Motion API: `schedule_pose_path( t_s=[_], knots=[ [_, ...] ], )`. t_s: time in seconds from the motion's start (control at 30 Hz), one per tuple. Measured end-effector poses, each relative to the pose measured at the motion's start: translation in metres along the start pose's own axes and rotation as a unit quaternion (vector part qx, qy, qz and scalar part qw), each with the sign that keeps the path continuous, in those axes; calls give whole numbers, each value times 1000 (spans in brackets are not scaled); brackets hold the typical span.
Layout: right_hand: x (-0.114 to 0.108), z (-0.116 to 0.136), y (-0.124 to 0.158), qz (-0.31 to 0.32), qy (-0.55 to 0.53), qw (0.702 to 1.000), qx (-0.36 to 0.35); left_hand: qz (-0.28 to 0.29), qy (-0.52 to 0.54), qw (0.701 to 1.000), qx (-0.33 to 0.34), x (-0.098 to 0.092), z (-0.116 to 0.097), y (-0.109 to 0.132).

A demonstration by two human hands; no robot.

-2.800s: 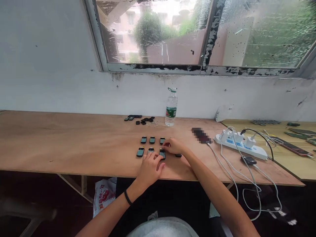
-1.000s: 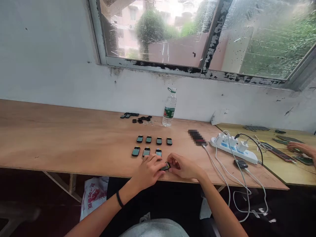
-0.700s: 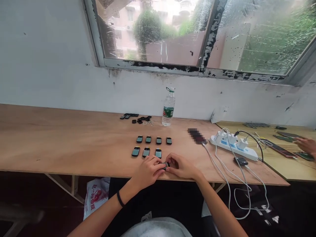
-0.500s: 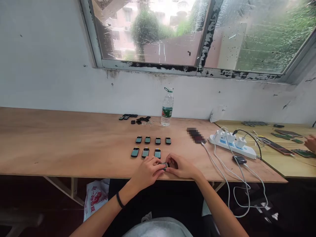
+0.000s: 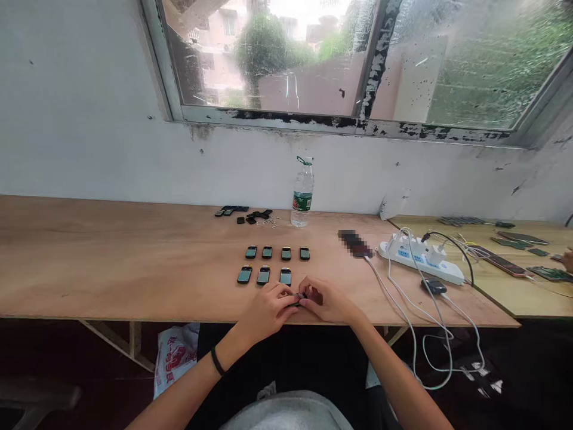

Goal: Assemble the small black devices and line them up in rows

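Observation:
Near the table's front edge, my left hand point(image 5: 267, 310) and my right hand point(image 5: 326, 300) meet around a small dark device point(image 5: 295, 300). Fingers of both hands are closed on it and cover most of it. Just beyond them lie several small devices with greenish screens in two rows; the front row includes one device point(image 5: 285, 276) close to my left fingers and another point(image 5: 244, 275) further left. The back row ends at the right with a device point(image 5: 304, 254).
Black parts point(image 5: 259, 215) lie near the wall beside a water bottle point(image 5: 302, 194). To the right are a phone point(image 5: 356, 243), a white power strip point(image 5: 421, 261) with tangled cables, and a black gadget point(image 5: 434, 286). Another person's hand point(image 5: 568, 260) shows at the right edge.
My fingers have shifted slightly on the small device, which now shows less between them. The other person's hand has moved further out at the right edge.

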State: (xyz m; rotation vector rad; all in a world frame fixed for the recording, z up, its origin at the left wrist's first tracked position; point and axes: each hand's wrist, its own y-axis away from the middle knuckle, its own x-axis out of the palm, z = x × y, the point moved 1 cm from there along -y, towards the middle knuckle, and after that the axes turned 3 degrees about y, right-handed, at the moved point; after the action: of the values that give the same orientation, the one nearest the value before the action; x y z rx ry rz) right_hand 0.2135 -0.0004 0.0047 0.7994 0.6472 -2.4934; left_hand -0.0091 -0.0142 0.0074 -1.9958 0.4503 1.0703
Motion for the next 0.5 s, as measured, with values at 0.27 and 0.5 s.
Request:
schedule_pose_path(
  t_s=[0.27,0.5],
  knots=[
    [-3,-12,-5,-142,31,988,43,-5,21,1000,-7,0,-1,1],
    [-6,-18,-8,-155,92,981,67,-17,45,995,-86,-4,-1,0]
  ],
)
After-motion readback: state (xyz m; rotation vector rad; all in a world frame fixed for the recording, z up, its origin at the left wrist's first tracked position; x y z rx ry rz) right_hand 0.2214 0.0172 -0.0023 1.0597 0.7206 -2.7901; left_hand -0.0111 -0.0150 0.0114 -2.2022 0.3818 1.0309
